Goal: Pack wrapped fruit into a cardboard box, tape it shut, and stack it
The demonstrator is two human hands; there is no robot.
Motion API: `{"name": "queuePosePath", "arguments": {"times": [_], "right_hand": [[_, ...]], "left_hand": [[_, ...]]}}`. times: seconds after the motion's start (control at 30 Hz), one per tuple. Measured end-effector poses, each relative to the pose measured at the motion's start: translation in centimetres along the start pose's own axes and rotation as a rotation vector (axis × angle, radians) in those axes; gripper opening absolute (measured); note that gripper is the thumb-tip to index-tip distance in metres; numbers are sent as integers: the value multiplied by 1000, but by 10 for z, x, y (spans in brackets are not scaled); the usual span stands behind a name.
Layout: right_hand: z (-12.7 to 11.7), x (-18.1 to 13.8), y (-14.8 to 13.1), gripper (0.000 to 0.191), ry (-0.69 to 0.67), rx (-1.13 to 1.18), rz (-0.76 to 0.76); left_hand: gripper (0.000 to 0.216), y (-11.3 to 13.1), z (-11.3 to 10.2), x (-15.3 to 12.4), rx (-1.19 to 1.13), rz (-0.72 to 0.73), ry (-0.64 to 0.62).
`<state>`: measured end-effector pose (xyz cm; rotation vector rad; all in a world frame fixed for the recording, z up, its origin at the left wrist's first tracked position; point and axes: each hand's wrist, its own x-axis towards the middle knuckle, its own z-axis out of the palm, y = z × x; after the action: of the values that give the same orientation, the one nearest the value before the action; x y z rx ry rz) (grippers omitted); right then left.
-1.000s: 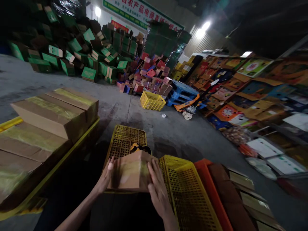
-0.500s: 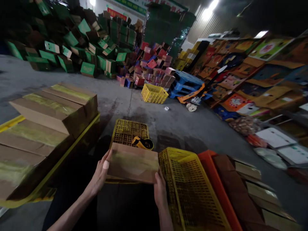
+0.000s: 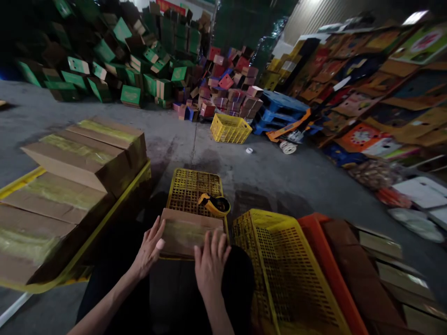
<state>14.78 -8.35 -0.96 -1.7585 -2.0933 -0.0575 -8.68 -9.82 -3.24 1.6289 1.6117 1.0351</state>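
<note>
A flat cardboard carton with yellowish tape along its top lies on an upturned yellow plastic crate in front of my knees. My left hand is at the carton's left edge, its fingers stretched out. Over the carton's right front part lies my right hand, flat with fingers spread. Just beyond the carton, a yellow and black tape dispenser rests on the crate.
At left, several taped cartons fill a yellow-rimmed crate. A yellow crate and an orange crate holding cartons stand close on my right. Farther off are another yellow crate, blue pallets and an orange pallet jack.
The carton has come down onto the upturned crate. My right hand has moved from its right end onto its top, and my left hand has loosened its grip. The view has shifted slightly.
</note>
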Motion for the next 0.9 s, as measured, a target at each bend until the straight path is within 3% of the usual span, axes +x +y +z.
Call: {"name": "queuePosePath", "arguments": {"times": [0.17, 0.27, 0.37, 0.6, 0.73, 0.8, 0.9], "right_hand": [[11, 7, -81, 58, -148, 112, -346], [19, 17, -101, 60, -155, 173, -412], [15, 28, -85, 56, -146, 163, -380], [-4, 24, -1, 54, -107, 8, -225], [0, 17, 10, 54, -55, -33, -140], [3, 15, 8, 53, -46, -45, -126], [2, 14, 6, 52, -49, -60, -136]], "left_hand": [[63, -1, -3, 0, -264, -83, -36], [65, -4, -2, 3, -341, -84, -35], [67, -9, 2, 6, -298, -74, -18], [65, -12, 10, 0, -170, -35, -10], [65, -4, 7, 2, 134, 6, 35], [71, 6, 9, 6, 318, 98, 37], [80, 27, 23, 16, 420, 349, -118]]}}
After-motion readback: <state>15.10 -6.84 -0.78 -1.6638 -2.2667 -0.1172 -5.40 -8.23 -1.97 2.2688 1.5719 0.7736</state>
